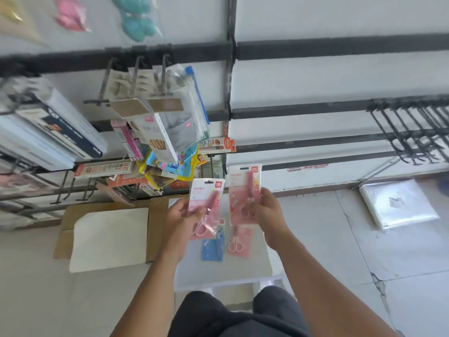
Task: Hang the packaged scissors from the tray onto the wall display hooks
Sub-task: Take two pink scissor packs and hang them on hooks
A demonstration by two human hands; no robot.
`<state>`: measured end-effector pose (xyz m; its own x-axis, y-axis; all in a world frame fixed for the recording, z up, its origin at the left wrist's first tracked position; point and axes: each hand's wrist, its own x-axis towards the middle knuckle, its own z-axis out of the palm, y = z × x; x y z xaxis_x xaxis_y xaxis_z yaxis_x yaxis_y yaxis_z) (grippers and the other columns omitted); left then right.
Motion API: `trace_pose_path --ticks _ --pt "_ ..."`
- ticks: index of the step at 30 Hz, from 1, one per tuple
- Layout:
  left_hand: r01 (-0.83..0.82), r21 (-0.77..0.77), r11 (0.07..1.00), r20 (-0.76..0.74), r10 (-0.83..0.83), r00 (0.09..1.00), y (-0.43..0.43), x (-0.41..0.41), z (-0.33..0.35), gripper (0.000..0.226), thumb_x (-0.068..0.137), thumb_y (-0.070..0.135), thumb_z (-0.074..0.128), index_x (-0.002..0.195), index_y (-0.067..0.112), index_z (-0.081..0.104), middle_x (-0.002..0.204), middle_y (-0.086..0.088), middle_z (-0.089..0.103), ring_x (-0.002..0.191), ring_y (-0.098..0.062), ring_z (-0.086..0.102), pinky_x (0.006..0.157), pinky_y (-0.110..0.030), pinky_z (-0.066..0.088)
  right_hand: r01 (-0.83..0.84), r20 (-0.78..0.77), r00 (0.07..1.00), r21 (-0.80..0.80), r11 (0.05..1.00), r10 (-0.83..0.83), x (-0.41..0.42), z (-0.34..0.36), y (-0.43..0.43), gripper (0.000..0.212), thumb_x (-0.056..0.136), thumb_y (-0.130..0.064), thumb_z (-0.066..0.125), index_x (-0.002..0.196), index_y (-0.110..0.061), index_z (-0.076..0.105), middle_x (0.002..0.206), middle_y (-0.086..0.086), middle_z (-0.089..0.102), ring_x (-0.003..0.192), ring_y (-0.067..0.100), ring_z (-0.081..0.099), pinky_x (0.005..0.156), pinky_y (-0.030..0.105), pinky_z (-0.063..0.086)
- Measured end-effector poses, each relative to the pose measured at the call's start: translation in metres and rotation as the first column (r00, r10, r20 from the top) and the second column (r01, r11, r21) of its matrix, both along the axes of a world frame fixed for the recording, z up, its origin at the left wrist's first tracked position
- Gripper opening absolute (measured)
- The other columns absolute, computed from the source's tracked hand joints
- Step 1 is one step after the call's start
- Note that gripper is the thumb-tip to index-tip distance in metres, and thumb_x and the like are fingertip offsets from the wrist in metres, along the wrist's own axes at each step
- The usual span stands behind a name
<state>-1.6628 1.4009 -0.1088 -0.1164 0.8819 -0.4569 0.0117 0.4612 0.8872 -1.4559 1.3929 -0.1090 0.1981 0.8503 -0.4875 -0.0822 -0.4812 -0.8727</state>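
My left hand (181, 218) grips a pink scissors pack (206, 198) by its lower half, held upright above the white tray (194, 276). My right hand (267, 210) holds a second pink scissors pack (244, 183), raised a little higher and to the right. Below them, on the tray, lie a blue scissors pack (213, 249) and another pink scissors pack (239, 242). Empty black wall hooks (410, 132) stick out at the far right. More hooks (136, 76) at upper left carry hanging goods.
Crowded stationery packs (167, 132) and boxed goods (48, 127) hang on the left wall panel. A cardboard box (107, 237) with a white sheet sits left of the tray. A plastic-wrapped bundle (398, 203) lies on the floor at right. My legs (230, 317) are below the tray.
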Motion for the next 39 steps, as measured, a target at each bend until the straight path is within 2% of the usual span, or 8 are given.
trace_pose_path --ticks 5,9,13,20,25,30,35,39 --pt "0.019 0.214 0.977 0.055 -0.031 0.998 0.011 0.004 0.073 0.032 0.089 0.002 0.069 0.093 0.032 0.077 0.093 0.007 0.081 0.078 -0.013 0.076 0.068 -0.03 0.059 0.095 -0.009 0.995 0.184 0.978 -0.095 0.006 0.065 -0.004 0.012 0.092 0.005 0.057 0.093 -0.006 0.06 0.073 0.008 0.069 0.061 0.019 0.066 0.06 0.032 0.056" --pt "-0.01 0.355 0.935 0.098 -0.027 0.995 0.017 0.026 0.132 0.026 0.088 -0.001 0.07 0.098 0.023 0.074 0.094 0.001 0.082 0.086 -0.019 0.076 0.08 -0.04 0.06 0.139 -0.039 0.99 0.312 0.94 -0.134 0.02 0.111 -0.005 0.007 0.094 0.003 0.058 0.098 -0.001 0.062 0.072 0.006 0.07 0.066 0.023 0.068 0.07 0.045 0.061" --pt "-0.069 0.462 0.884 0.141 0.004 0.99 0.013 0.06 0.178 0.024 0.088 0.007 0.071 0.104 0.025 0.072 0.098 0.003 0.081 0.09 -0.02 0.078 0.07 -0.033 0.062 0.11 -0.065 0.994 0.433 0.894 -0.091 0.051 0.161 -0.003 0.009 0.096 0.003 0.055 0.101 0.001 0.062 0.075 0.007 0.069 0.062 0.015 0.067 0.059 0.026 0.058" --pt "-0.156 0.604 0.782 0.219 0.025 0.975 0.003 0.13 0.259 0.031 0.08 0.015 0.075 0.11 0.018 0.071 0.102 -0.003 0.08 0.096 -0.026 0.077 0.076 -0.042 0.061 0.006 -0.076 0.996 0.628 0.778 0.054 0.119 0.251 -0.005 0.016 0.102 0.0 0.053 0.116 0.0 0.06 0.073 0.009 0.072 0.057 0.02 0.065 0.051 0.027 0.054" --pt "-0.217 0.683 0.697 0.279 0.025 0.96 -0.003 0.157 0.311 0.029 0.071 0.021 0.078 0.1 0.024 0.076 0.103 -0.005 0.08 0.098 -0.03 0.076 0.085 -0.048 0.058 -0.014 -0.08 0.991 0.725 0.689 0.104 0.141 0.305 -0.005 0.019 0.102 -0.003 0.055 0.121 -0.004 0.06 0.083 0.011 0.077 0.065 0.024 0.071 0.055 0.037 0.059" --pt "-0.223 0.744 0.63 0.293 -0.008 0.956 0.001 0.169 0.353 0.022 0.073 0.017 0.076 0.087 0.032 0.08 0.096 0.0 0.081 0.087 -0.021 0.077 0.083 -0.043 0.056 -0.016 -0.072 0.99 0.799 0.602 0.122 0.147 0.346 -0.001 0.027 0.102 -0.004 0.056 0.129 -0.009 0.058 0.085 0.02 0.074 0.055 0.016 0.068 0.046 0.023 0.05" --pt "-0.246 0.781 0.574 0.304 -0.005 0.953 0.016 0.17 0.39 0.026 0.081 0.011 0.075 0.104 0.024 0.074 0.104 -0.001 0.08 0.093 -0.02 0.077 0.085 -0.044 0.059 0.015 -0.063 0.996 0.821 0.57 0.064 0.147 0.378 0.018 0.052 0.101 -0.014 0.062 0.143 -0.036 0.04 0.101 0.017 0.075 0.084 0.026 0.077 0.068 0.04 0.064" --pt "-0.273 0.787 0.553 0.336 -0.014 0.942 0.033 0.173 0.413 0.038 0.086 0.006 0.074 0.112 0.032 0.063 0.098 0.003 0.081 0.088 -0.016 0.078 0.079 -0.038 0.061 0.011 -0.007 1.0 0.856 0.516 -0.008 0.15 0.402 0.03 0.05 0.102 -0.02 0.062 0.143 -0.035 0.04 0.097 0.022 0.074 0.074 0.023 0.073 0.057 0.027 0.056"
